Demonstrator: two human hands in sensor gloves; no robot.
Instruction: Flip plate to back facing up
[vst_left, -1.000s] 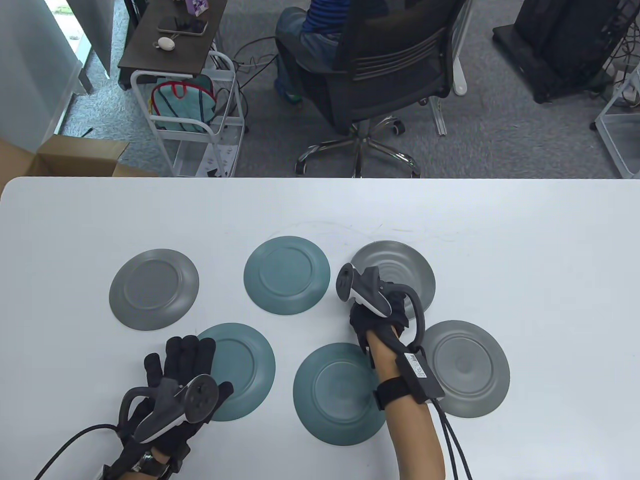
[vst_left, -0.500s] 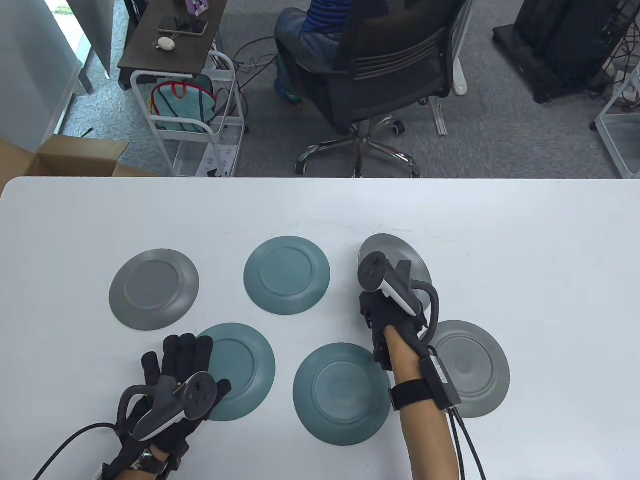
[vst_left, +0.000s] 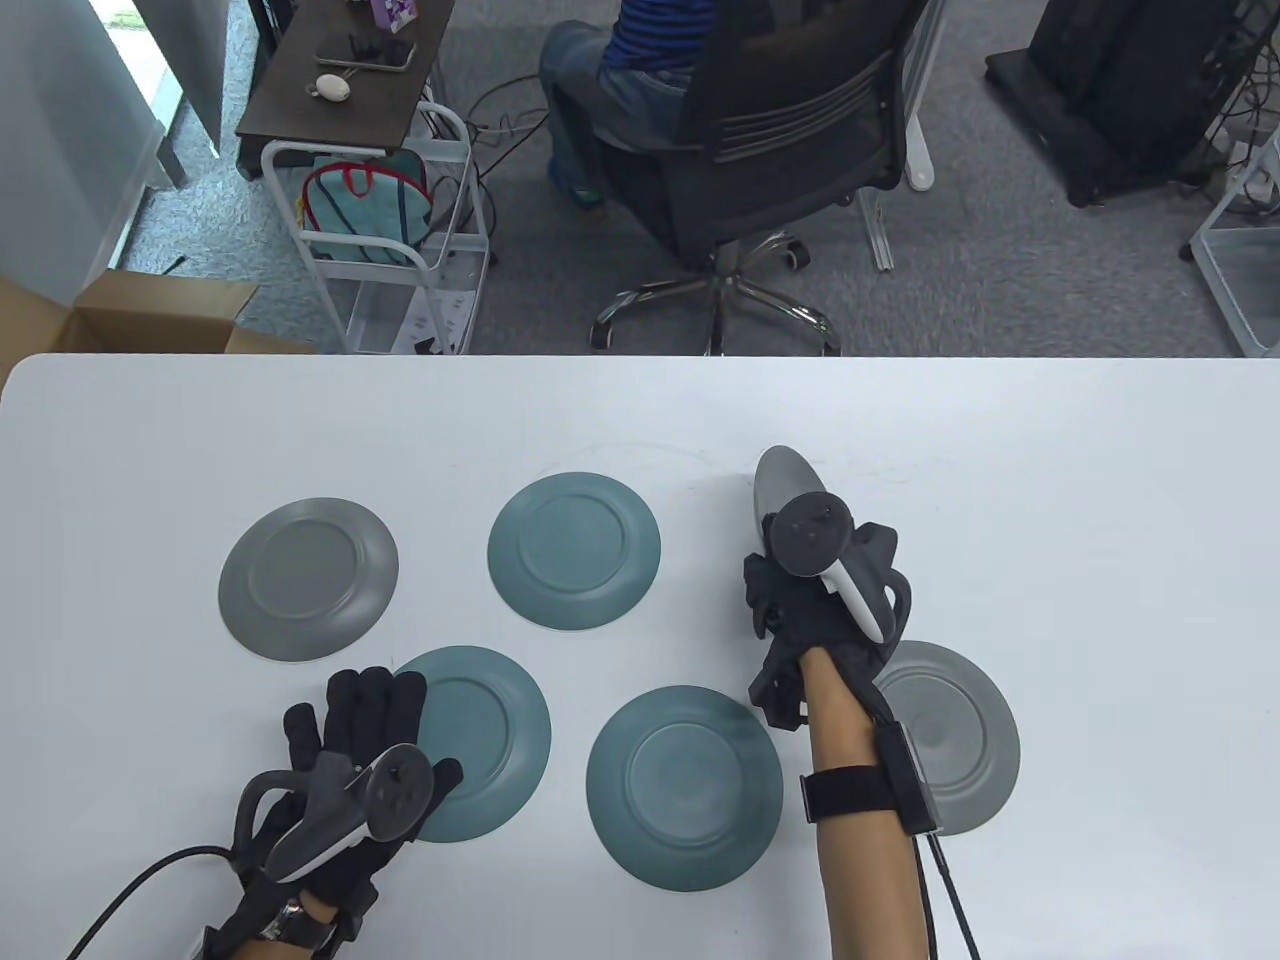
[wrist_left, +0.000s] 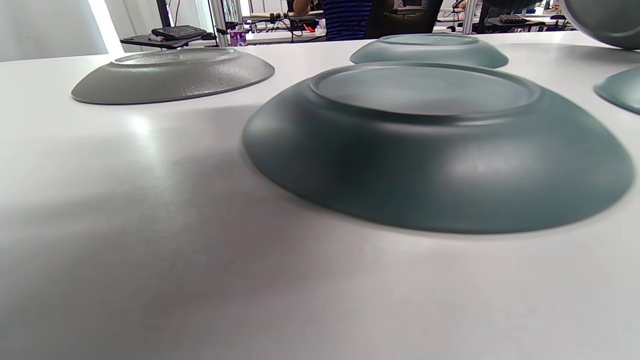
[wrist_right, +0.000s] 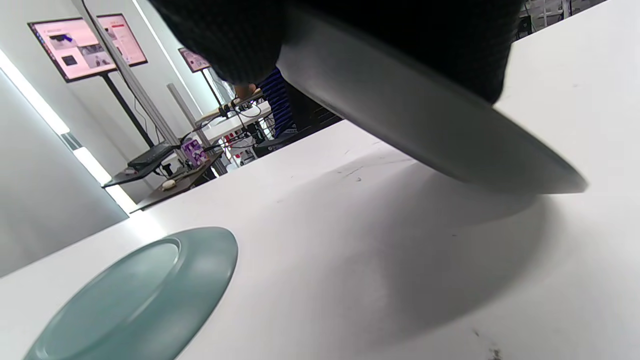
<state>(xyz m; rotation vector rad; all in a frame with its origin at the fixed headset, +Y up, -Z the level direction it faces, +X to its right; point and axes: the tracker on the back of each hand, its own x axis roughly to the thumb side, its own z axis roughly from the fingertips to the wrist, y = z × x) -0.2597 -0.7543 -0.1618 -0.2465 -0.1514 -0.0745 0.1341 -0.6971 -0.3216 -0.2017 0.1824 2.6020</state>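
Observation:
My right hand (vst_left: 800, 590) grips a grey plate (vst_left: 778, 478) by its near rim and holds it tipped up nearly on edge above the table, far right of centre. In the right wrist view the plate (wrist_right: 425, 120) hangs tilted over its shadow, with my gloved fingers (wrist_right: 240, 35) clamped on its top edge. My left hand (vst_left: 365, 720) lies flat with fingers spread, resting on the left rim of a teal plate (vst_left: 490, 740) that lies back up; this plate fills the left wrist view (wrist_left: 440, 145).
Other plates lie back up on the white table (vst_left: 1100, 520): a grey one (vst_left: 308, 578) at left, a teal one (vst_left: 574, 550) at centre, a teal one (vst_left: 684, 786) near front, a grey one (vst_left: 950, 735) at right. An office chair (vst_left: 760, 150) stands beyond the far edge.
My right hand has lifted the grey plate's near rim and turned it from lying flat to nearly upright, moving a little right and away. My left hand has stayed put.

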